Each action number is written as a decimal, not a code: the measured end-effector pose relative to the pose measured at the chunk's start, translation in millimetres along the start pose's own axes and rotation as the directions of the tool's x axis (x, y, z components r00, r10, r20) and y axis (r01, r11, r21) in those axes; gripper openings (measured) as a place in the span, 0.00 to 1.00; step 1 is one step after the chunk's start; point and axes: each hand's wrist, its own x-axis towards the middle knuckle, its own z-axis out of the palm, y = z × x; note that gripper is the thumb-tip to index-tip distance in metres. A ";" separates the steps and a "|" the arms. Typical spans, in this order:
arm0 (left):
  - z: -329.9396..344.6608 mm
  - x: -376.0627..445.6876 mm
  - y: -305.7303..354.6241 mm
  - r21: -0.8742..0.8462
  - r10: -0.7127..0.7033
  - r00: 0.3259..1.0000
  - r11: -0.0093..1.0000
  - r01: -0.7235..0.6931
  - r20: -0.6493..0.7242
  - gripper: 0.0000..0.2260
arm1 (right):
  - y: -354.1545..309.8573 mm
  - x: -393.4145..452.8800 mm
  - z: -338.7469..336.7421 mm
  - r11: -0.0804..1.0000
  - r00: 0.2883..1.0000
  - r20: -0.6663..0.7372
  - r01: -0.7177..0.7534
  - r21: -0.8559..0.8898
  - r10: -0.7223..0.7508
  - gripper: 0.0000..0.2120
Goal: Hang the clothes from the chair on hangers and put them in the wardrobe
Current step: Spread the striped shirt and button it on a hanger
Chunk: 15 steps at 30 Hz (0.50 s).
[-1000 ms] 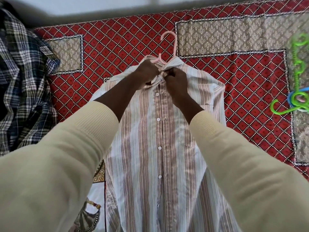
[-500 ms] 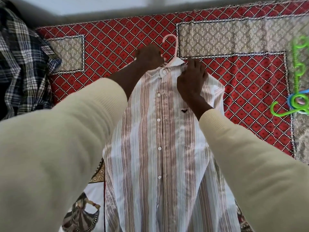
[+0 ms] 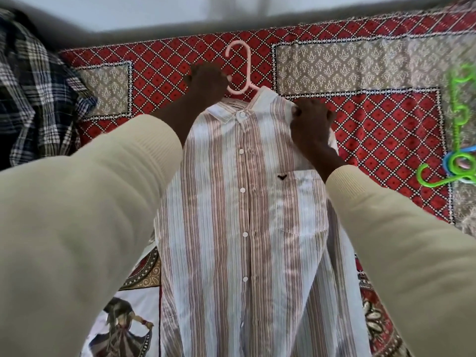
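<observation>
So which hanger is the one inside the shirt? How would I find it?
Look at the red patterned bedspread and find the striped shirt lying flat in the middle of it. Sticking out of the collar, beside the left hand, is the hook of the pink hanger. The spare hangers at the right edge are green and blue.

Soft, even daylight with faint shadows; wide-angle bending and slight motion blur smear the frame edges.
</observation>
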 end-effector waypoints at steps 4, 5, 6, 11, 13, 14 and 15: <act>5.9 -1.3 -9.0 -0.054 -0.099 0.994 0.994 0.097 -0.036 0.14 | 16.1 2.9 -1.2 0.982 0.989 -0.004 0.146 -0.123 -0.147 0.17; 8.2 -2.0 -11.1 -0.041 -0.108 0.992 0.994 0.106 -0.061 0.15 | 20.2 4.2 -3.1 0.970 0.981 -0.013 0.187 -0.155 -0.191 0.16; 9.5 -4.1 -11.8 -0.017 -0.113 0.990 0.994 0.112 -0.086 0.15 | 24.5 6.7 -4.9 0.960 0.973 -0.018 0.224 -0.171 -0.230 0.15; 21.4 -12.9 -11.6 0.110 -0.110 0.971 0.985 0.135 -0.212 0.18 | 27.2 14.4 -1.4 0.976 0.987 -0.003 0.157 -0.150 -0.159 0.15; 31.1 -18.4 -14.1 0.118 -0.050 0.915 0.987 0.106 -0.401 0.14 | 13.9 7.1 0.0 0.986 0.998 -0.054 -0.019 -0.165 0.011 0.20; 35.2 -26.7 -15.8 0.093 -0.011 0.870 0.993 0.066 -0.493 0.12 | 4.1 0.6 -0.2 0.981 0.992 -0.094 -0.100 -0.166 0.086 0.22; 38.1 -39.2 -18.9 0.049 0.005 0.823 0.998 0.028 -0.567 0.11 | -6.6 -8.1 -1.0 0.978 0.984 -0.133 -0.137 -0.159 0.117 0.23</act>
